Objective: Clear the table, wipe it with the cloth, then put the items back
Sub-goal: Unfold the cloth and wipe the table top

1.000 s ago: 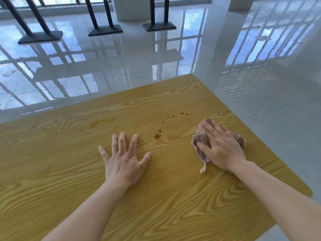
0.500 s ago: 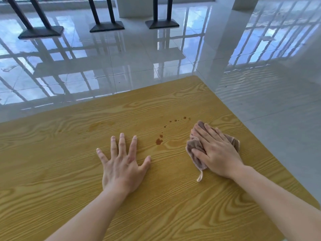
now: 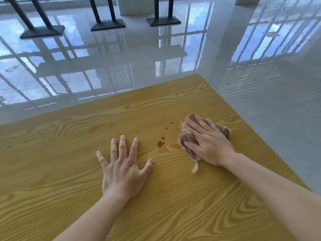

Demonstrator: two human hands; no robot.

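Observation:
A wooden table [image 3: 69, 171] with yellow grain fills the lower part of the head view. Brown spill drops [image 3: 160, 143] lie near its middle right, the largest closest to me and smaller ones trailing away towards the far right. My right hand [image 3: 206, 143] presses flat on a crumpled brownish-pink cloth [image 3: 188, 145], just right of the drops, fingers straight and pointing up-left. My left hand [image 3: 123, 167] lies flat on the bare wood with fingers spread, left of the drops.
Glossy white floor tiles [image 3: 121, 58] surround the table's far and right edges. Three black table bases [image 3: 41, 31] stand on the floor at the top of the view. A white pillar [image 3: 137, 6] rises behind them.
My right hand has slid the cloth leftwards over the table, covering the farthest small drops. The left hand has stayed flat in place.

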